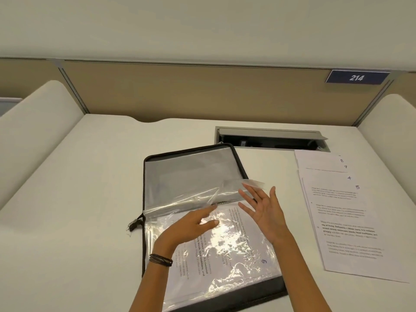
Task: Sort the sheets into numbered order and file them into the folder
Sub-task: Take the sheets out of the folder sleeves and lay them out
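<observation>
A black zip folder (239, 164) lies open in the middle of the desk, its clear plastic sleeves spread out. One sleeve (227, 242) on the near half holds a printed sheet with a handwritten number in its corner. Another clear sleeve (202, 197) stands half lifted over the fold. My left hand (191, 228) hovers over the filled sleeve with straight fingers, fingertips near the lifted sleeve's edge. My right hand (263, 212) is spread open, palm up, its fingertips by the lifted sleeve's corner. A fanned stack of printed sheets (342, 212) with handwritten numbers lies to the right.
A recessed cable box (270, 138) with its lid raised sits in the desk behind the folder. A tan partition with a blue sign reading 214 (356, 77) closes the back. White side panels (33, 122) flank the desk.
</observation>
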